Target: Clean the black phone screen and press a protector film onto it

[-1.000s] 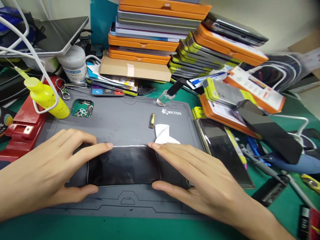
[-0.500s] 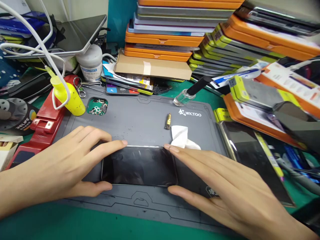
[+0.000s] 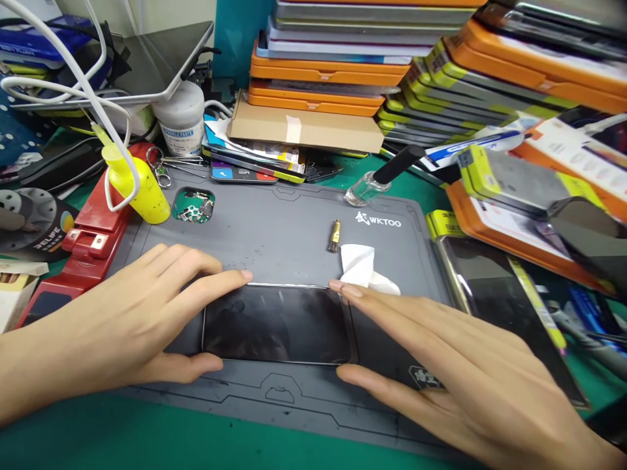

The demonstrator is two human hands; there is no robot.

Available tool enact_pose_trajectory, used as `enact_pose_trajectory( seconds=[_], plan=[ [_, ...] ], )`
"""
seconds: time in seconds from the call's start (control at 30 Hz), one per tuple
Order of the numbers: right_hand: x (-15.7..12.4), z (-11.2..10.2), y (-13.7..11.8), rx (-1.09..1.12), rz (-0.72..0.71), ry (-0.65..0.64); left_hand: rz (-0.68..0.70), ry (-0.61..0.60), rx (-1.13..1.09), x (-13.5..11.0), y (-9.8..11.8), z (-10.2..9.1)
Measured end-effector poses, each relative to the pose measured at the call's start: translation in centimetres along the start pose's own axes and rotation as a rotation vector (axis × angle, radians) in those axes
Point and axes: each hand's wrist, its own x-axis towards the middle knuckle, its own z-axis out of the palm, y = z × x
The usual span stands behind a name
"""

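A dark phone (image 3: 277, 323) lies screen up, lengthwise, on a grey work mat (image 3: 274, 228). My left hand (image 3: 132, 320) grips its left end, index finger on the far edge and thumb on the near edge. My right hand (image 3: 441, 365) grips its right end the same way, index fingertip at the far right corner and thumb at the near right corner. A crumpled white wipe (image 3: 365, 267) sits just behind my right index finger. A small brass brush tip (image 3: 334, 235) lies beyond it.
A yellow squeeze bottle (image 3: 134, 183), a red tool (image 3: 83, 235), a white jar (image 3: 182, 117) and a white cable stand at the left. Stacks of orange and green boxes (image 3: 337, 72) fill the back and right. A small glass bottle (image 3: 365, 189) and another dark phone (image 3: 494, 294) lie at the right.
The view has shifted, so everything sits further right and lower in frame. Both hands stay on the phone's ends with the same grip; the phone has not visibly moved on the mat.
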Motion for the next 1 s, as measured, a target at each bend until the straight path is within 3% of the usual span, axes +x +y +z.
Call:
enact_pose_trajectory(
  seconds=[0.7, 1.0],
  plan=[
    [0.33, 0.57, 0.13, 0.014, -0.022, 0.014, 0.006, -0.018, 0.008, 0.16, 0.21, 0.04],
    [0.35, 0.62, 0.1, 0.004, -0.022, 0.031, -0.028, -0.05, -0.095, -0.02, 0.06, -0.36]
  ],
)
